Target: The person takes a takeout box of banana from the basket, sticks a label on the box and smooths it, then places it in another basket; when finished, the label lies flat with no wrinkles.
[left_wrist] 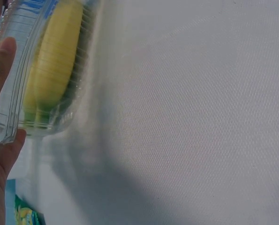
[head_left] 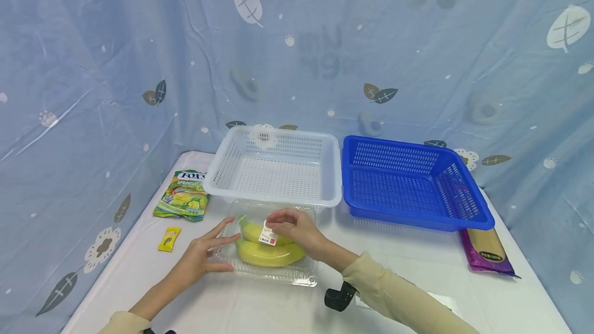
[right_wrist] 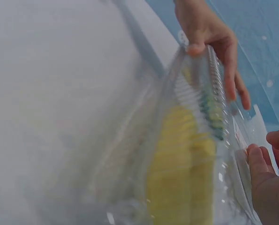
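A clear plastic clamshell box (head_left: pixel 310 268) with yellow bananas (head_left: pixel 269 255) inside lies in front of the white basket. My left hand (head_left: pixel 202 255) grips the box's left end, thumb near the front corner and fingers spread toward the lid; in the left wrist view the thumb and a finger touch the plastic. Over the lid, my right hand (head_left: pixel 299 231) pinches a small white printed label (head_left: pixel 267 237) near its upper edge. In the right wrist view, the white label (right_wrist: pixel 260 123) stands out from the lid beside the fingertips. How much of it sticks to the lid, I cannot tell.
Behind the box stand a white basket (head_left: pixel 274 195) and a blue basket (head_left: pixel 408 215). At left lie a green Fox's candy bag (head_left: pixel 184 196) and a small yellow packet (head_left: pixel 169 239). A purple packet (head_left: pixel 489 254) sits at right, partly under the blue basket.
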Available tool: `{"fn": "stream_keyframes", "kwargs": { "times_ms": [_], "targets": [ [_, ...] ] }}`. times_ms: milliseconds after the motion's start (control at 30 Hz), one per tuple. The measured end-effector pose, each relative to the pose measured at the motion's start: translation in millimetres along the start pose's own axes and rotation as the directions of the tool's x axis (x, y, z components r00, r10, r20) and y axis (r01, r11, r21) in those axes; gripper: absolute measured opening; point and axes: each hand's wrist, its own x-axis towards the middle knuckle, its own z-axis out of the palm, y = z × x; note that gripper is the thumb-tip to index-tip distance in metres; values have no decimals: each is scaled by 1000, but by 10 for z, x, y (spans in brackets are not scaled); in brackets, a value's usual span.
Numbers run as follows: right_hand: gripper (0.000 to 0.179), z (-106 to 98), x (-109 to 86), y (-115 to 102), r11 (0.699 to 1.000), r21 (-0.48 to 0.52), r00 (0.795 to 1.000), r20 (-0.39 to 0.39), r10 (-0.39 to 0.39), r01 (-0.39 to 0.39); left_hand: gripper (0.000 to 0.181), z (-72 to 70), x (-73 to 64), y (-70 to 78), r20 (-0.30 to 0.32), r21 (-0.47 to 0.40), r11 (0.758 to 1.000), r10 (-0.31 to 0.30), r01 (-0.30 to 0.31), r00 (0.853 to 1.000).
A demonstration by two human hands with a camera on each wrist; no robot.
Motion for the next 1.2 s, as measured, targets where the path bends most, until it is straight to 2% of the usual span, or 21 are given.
{"fn": "stream_keyframes", "kwargs": {
  "times_ms": [200,300,433,500,600,667,733,833,933,1100,1200],
  "targets": [
    [27,45,-111,21,999,32,998,49,37,-39,64,6,20,-2,0,0,1000,17,-17,1000],
    [29,49,-175,29,997,64,992,124,38,-46,63,14,22,-14,-1,3,1000,24,-24,1000],
    [35,18,-282,8,988,130,971,235,46,-78,63,31,17,-26,-12,8,1000,31,-31,999],
    [37,-42,-347,-6,989,133,969,246,37,-72,63,48,5,-19,-18,-3,1000,4,-4,1000],
    [37,-220,-463,-35,997,74,984,176,-29,16,65,80,-23,10,-18,-37,997,-67,66,998],
    [36,-405,-547,-54,995,-1,992,80,-100,100,68,100,-47,27,-17,-54,991,-124,123,992],
    [36,-626,-634,-70,982,-61,984,-28,-178,176,69,113,-65,34,-21,-58,986,-158,157,987],
    [37,-1003,-762,-62,959,-133,946,-174,-272,251,68,119,-80,38,-22,-63,979,-193,192,981],
    [39,-1408,-907,-20,938,-197,904,-271,-330,284,67,109,-76,54,-14,-83,971,-227,225,974],
    [41,-2056,-1190,36,913,-271,852,-349,-389,305,66,77,-69,78,-5,-134,947,-294,291,956],
    [42,-2384,-1385,38,901,-331,830,-387,-402,282,62,70,-78,82,-9,-188,925,-337,330,941]
  ]
}}
